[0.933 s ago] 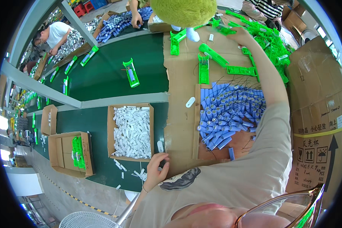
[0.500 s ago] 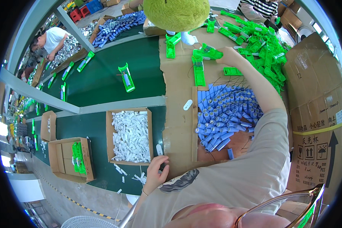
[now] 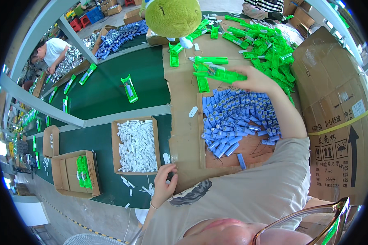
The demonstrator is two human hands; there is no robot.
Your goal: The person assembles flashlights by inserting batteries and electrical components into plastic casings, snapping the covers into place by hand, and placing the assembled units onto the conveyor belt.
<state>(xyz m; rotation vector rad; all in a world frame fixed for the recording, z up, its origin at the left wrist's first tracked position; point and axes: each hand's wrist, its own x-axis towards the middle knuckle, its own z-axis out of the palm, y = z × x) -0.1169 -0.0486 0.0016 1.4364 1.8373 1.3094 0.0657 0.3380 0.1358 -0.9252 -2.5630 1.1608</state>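
My right hand point(image 3: 255, 79) grips one end of a bright green plastic housing point(image 3: 224, 75), raised over the cardboard; thin wires show at its far part. Beneath and beyond it lie another green housing point(image 3: 214, 60) and an upright-lying one point(image 3: 203, 85), partly covered. My left hand point(image 3: 164, 183) rests at the table's near edge with fingers curled; a small dark bit shows between them, too small to name. Just above it is a white oval plate point(image 3: 166, 158). Blue wired cylindrical cells point(image 3: 237, 118) fill a shallow cardboard tray near my right arm.
A heap of green housings point(image 3: 270, 53) lies at the far right beside a tall carton point(image 3: 335, 122). Left of me, a box of small white parts point(image 3: 137, 147) stands on the green belt point(image 3: 106, 85). A green plush-topped object point(image 3: 173, 16) hangs at the far side. Co-workers sit beyond.
My right hand has drawn the green housing nearer and lifted it off the others. The view has shifted slightly. My left hand stays at the edge, fingers curled.
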